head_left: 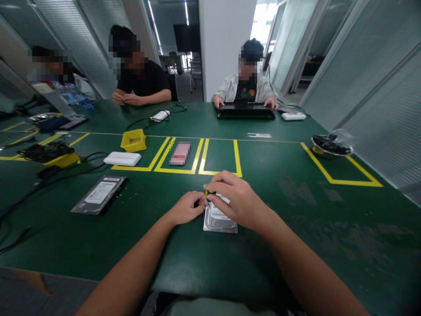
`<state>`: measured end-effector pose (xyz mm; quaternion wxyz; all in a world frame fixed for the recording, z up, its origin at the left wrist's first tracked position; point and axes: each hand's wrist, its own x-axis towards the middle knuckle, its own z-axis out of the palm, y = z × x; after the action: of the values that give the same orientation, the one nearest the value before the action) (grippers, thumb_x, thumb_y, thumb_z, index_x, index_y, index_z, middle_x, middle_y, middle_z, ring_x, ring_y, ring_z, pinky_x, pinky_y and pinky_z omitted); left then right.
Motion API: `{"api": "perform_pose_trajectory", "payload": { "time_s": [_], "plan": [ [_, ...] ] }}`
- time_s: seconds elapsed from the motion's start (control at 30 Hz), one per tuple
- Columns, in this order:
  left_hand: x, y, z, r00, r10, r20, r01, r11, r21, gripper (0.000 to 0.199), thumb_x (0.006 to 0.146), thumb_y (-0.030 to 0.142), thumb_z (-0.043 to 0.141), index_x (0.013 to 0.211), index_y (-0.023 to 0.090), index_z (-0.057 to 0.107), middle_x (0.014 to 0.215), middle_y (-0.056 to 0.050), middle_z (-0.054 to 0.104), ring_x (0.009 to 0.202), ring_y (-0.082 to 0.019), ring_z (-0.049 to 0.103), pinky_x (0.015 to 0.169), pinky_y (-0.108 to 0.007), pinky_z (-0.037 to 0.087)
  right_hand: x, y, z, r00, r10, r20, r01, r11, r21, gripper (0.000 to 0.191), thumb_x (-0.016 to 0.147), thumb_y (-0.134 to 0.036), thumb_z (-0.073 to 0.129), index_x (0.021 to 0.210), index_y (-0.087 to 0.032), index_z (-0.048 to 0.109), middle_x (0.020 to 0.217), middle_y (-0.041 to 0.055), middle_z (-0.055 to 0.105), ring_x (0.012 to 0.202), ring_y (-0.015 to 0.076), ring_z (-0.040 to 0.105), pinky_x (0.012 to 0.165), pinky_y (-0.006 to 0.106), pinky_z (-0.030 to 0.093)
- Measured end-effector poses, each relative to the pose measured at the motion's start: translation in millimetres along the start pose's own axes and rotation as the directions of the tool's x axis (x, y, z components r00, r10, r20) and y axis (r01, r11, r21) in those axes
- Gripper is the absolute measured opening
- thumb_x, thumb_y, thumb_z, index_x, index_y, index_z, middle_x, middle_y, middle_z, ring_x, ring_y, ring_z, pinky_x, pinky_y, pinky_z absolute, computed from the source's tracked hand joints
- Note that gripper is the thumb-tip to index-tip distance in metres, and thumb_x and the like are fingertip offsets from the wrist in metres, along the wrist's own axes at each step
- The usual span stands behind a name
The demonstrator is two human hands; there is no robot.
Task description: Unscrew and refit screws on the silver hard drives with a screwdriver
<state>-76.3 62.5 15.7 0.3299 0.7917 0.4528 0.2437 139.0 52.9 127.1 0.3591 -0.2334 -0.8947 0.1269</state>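
Observation:
A silver hard drive (219,223) lies flat on the green table in front of me, its label partly covered by my fingers. Over its upper left corner, my right hand (238,195) grips a short yellow-and-black screwdriver (210,192) between thumb and fingers; its tip is hidden. My left hand (189,207) is at the drive's left edge, close to the tool, with thumb and fingertips pinched together. Whatever is between those fingertips is too small to make out.
Left of my hands lies a second hard drive (100,193) in clear wrapping. Beyond are a white power bank (122,159), a yellow bin (133,140), yellow tape outlines and black cables. A bowl of parts (332,145) sits far right. Across the table, one person holds a black panel (246,112); others sit left.

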Motion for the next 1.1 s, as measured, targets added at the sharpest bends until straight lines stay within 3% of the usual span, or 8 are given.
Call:
{"api": "perform_pose_trajectory", "payload": {
  "time_s": [0.37,0.63,1.1],
  "plan": [
    [0.1,-1.2,0.4,1.000,0.020,0.009,-0.020,1.000,0.009,0.010,0.081,0.018,0.058,0.087,0.015,0.065,0.083,-0.002,0.066,0.078,-0.017,0.058,0.073,-0.027,0.044,-0.6,-0.7,-0.6,0.999,-0.039,0.003,0.039,0.999,-0.022,0.025,0.091,-0.013,0.052,0.110,-0.011,0.067,0.104,0.0121,0.063,0.097,0.0206,0.057,0.086,0.038,0.050],
    [-0.1,-4.0,0.8,0.999,0.032,0.010,-0.033,0.999,0.029,0.010,0.081,0.017,0.056,0.086,0.015,0.064,0.077,0.000,0.062,0.074,-0.015,0.055,0.069,-0.025,0.041,-1.7,2.7,1.9,0.998,-0.048,-0.038,0.047,0.999,-0.026,0.022,0.092,-0.016,0.053,0.106,-0.012,0.069,0.097,0.0115,0.060,0.088,0.0189,0.056,0.076,0.035,0.051],
    [0.6,0.3,-0.8,0.999,0.016,0.029,-0.017,0.999,0.036,0.007,0.081,0.016,0.054,0.085,0.015,0.061,0.077,0.000,0.061,0.071,-0.015,0.054,0.068,-0.026,0.041,-0.7,5.7,1.5,0.990,-0.121,-0.066,0.122,0.993,0.000,0.022,0.087,-0.006,0.053,0.104,-0.009,0.066,0.108,0.0140,0.069,0.103,0.0221,0.063,0.091,0.040,0.050]
  ]
}}
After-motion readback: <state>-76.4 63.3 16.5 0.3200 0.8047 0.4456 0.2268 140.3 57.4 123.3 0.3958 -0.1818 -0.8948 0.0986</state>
